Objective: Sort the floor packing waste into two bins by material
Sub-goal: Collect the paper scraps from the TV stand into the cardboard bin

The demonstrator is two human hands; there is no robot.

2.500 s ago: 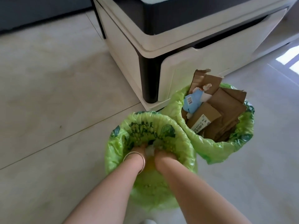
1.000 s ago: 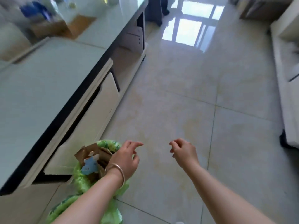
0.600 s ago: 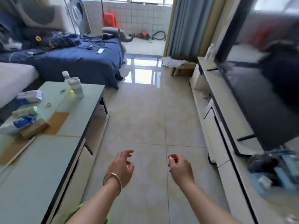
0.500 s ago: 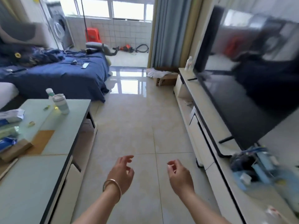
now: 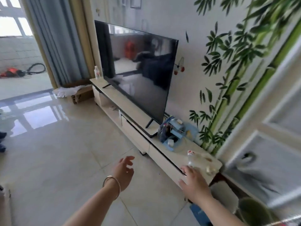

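Observation:
Neither bin shows in the head view. My left hand (image 5: 124, 172), with a bangle on the wrist, hangs over the pale floor tiles with fingers spread and nothing in it. My right hand (image 5: 194, 183) is stretched out, fingers apart and empty, in front of the near end of the white TV cabinet (image 5: 135, 111). A brown cardboard box (image 5: 81, 94) with white wrapping spilling out lies on the floor at the cabinet's far end, beside the curtain.
A large black TV (image 5: 138, 69) stands on the cabinet. On the cabinet top are a blue clutter pile (image 5: 171, 132), a clear bottle (image 5: 194, 162) near my right hand and a small white bottle (image 5: 97, 72). A white door (image 5: 268, 144) is at right.
Both hands came out of the green-lined bin empty. The view rose and swung right, from the bins across the room to the TV cabinet; my right hand now reaches toward the cabinet's near end.

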